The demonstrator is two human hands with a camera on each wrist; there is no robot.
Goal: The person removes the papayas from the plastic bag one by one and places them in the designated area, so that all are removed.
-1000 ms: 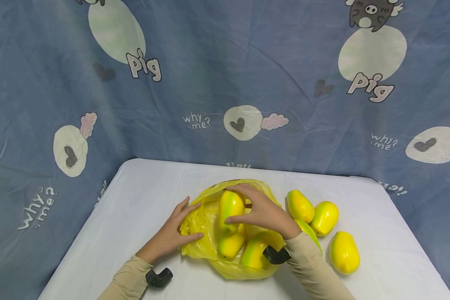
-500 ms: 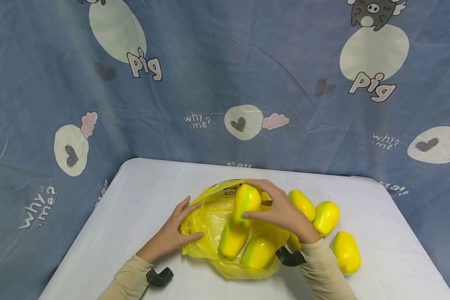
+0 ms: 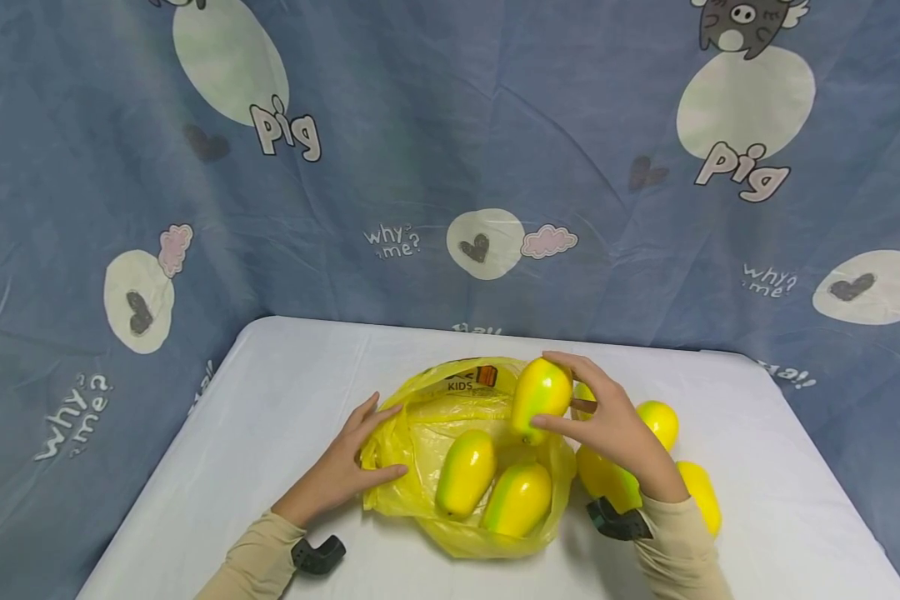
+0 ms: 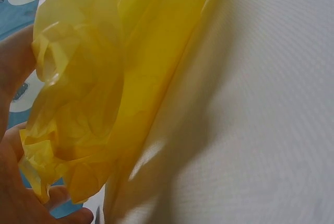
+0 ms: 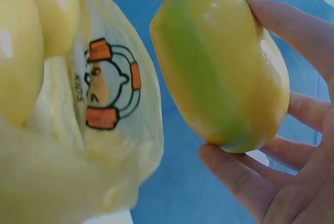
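Note:
My right hand (image 3: 622, 429) holds a yellow mango (image 3: 542, 396) with a green stripe, thumb and fingers spread round its sides. This mango hangs over the right rim of a yellow plastic bag (image 3: 401, 492); in the right wrist view the held mango (image 5: 219, 62) shows its stem end, apart from the bag. Two more mangoes (image 3: 467, 475) lie inside the open bag. At the bag's left side, my left hand (image 3: 345, 462) grips the crumpled rim, with the thumb and index finger reaching over it. The left wrist view shows the gathered plastic (image 4: 78, 104) against the fingers.
To the right of the bag lie several loose mangoes (image 3: 658, 421), partly hidden behind my right hand and forearm. A white cloth covers the table (image 3: 307, 375). A blue curtain (image 3: 390, 175) with pig prints hangs behind the table's far edge.
My right hand has lifted the mango from over the middle of the bag and carried it right to the bag's right rim. My left hand stays in place.

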